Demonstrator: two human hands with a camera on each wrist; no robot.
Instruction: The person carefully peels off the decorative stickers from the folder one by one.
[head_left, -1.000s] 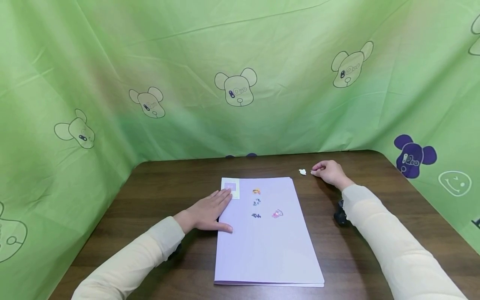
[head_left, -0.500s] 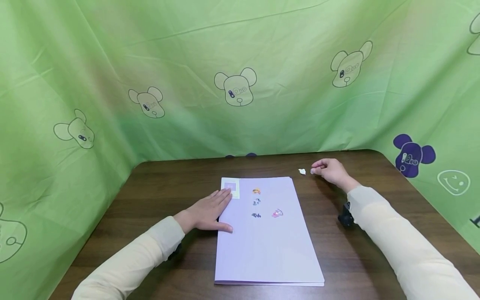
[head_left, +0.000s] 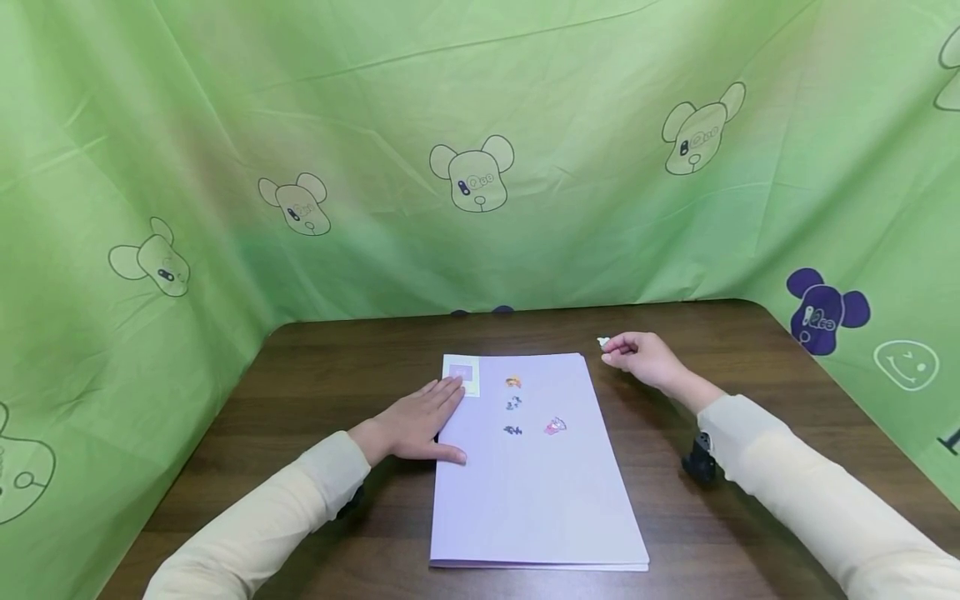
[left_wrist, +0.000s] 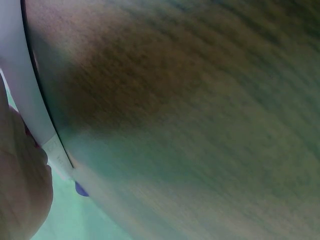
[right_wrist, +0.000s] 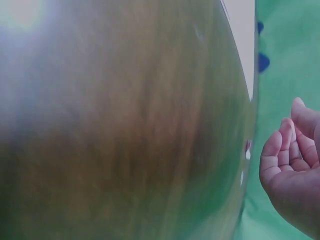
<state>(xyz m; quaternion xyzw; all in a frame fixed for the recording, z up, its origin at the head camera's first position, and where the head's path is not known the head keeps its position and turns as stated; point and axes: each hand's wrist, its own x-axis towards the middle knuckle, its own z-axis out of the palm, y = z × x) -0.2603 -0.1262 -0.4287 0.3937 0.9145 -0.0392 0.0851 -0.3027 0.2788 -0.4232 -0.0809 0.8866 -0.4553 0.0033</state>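
Observation:
My left hand [head_left: 420, 422] rests flat, fingers straight, across the left edge of a large pale lavender folded sheet [head_left: 540, 508]. Its fingertips reach a pale label with a purple square [head_left: 461, 372] in the sheet's upper left corner. Small colourful cartoon stickers, an orange one [head_left: 513, 382] and a pink one [head_left: 555, 426] among them, lie on the sheet. My right hand [head_left: 647, 360] hovers beyond the sheet's upper right corner, fingers loosely bent, nothing visible between them. Close by its fingertips lies a small white cut-out piece [head_left: 603, 341]. The right wrist view shows a second white piece [right_wrist: 242, 178] on the table.
The brown wooden table [head_left: 337, 367] has rounded far corners. A green cloth [head_left: 375, 250] printed with bear heads hangs behind it and along both sides. Black wrist devices, such as the right one [head_left: 701, 460], sit under the cuffs.
My right hand has moved left and slightly nearer, from beside the right white piece toward the left one, which its fingers now partly cover. The left hand and sheet stay put.

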